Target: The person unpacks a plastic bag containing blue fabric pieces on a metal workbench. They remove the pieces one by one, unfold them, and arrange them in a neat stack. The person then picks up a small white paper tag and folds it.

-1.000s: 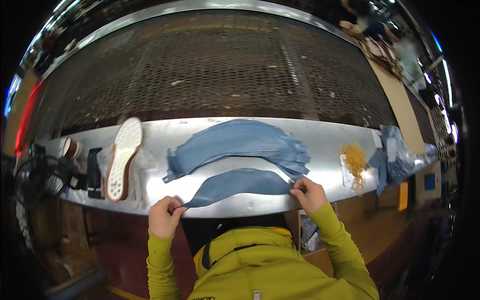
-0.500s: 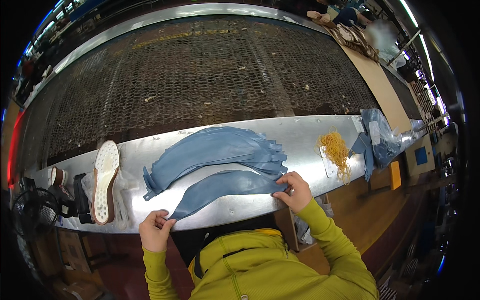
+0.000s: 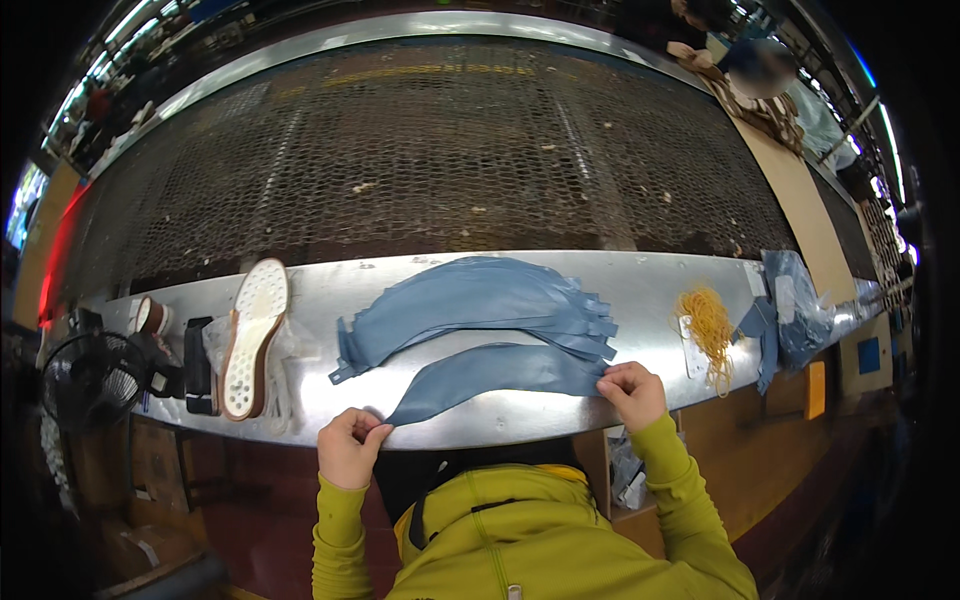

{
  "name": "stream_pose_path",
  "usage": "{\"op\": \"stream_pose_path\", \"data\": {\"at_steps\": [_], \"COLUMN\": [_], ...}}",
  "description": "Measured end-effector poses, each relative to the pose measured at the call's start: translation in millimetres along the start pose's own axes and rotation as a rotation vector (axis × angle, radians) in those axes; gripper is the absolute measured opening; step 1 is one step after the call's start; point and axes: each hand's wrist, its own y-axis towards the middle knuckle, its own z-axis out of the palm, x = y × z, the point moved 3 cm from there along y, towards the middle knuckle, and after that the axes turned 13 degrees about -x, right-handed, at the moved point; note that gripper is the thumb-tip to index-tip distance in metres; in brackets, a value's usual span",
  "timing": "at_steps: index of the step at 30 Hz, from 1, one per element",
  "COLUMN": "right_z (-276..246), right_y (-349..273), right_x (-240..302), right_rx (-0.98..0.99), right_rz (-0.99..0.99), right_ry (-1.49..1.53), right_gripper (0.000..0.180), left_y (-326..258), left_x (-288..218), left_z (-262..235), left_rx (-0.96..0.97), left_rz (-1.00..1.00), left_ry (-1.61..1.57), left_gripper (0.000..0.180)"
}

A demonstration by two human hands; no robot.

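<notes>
A curved blue strip of leather-like material (image 3: pixel 500 372) lies along the front of the metal table. My left hand (image 3: pixel 350 446) pinches its narrow left end between thumb and fingertips, just over the table's edge. At the other end my right hand (image 3: pixel 633 396) pinches the strip in the same way, keeping it stretched out flat. Right behind it, a fanned stack of similar blue pieces (image 3: pixel 470 300) rests on the metal, its overlapping tabbed ends toward the right. Part of the held strip's ends is hidden under my fingers.
To the left stand a white shoe sole (image 3: pixel 256 340), a black object (image 3: pixel 200 365) and a fan (image 3: pixel 92 375). Yellow rubber bands (image 3: pixel 708 330) and a plastic bag (image 3: pixel 797 310) lie right. Beyond runs a mesh conveyor (image 3: pixel 440 160); a person's hands (image 3: pixel 685 50) work at its far right.
The whole view has shifted, so the table and its things appear farther right. Both hands keep their pinch on the blue strip, which lies much as before.
</notes>
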Motion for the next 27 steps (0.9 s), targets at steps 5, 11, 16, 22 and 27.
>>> {"op": "stream_pose_path", "data": {"at_steps": [5, 11, 16, 22, 27], "right_z": [8.5, 5.7, 30.0, 94.6, 110.7], "right_y": [-2.2, 5.7, 42.0, 76.5, 82.9], "right_x": [-4.8, 45.3, 92.8, 114.4, 102.8], "right_rx": [-0.015, -0.072, 0.003, 0.120, 0.148], "right_rz": [0.209, -0.262, -0.440, -0.528, -0.410], "right_ry": [0.011, -0.372, -0.156, -0.262, -0.284], "right_gripper": [0.016, 0.020, 0.019, 0.029, 0.029], "left_y": [4.4, 20.3, 77.0, 95.5, 49.4], "left_x": [2.8, -28.6, -41.8, -15.2, 18.2], "left_z": [-0.9, -11.6, 2.0, -3.0, -10.4], "left_rx": [0.042, -0.172, -0.345, -0.244, -0.348], "left_rz": [-0.061, 0.208, 0.190, 0.102, -0.215], "left_ry": [-0.018, 0.203, 0.259, 0.085, -0.497], "left_gripper": [0.018, 0.047, 0.056, 0.043, 0.040]}}
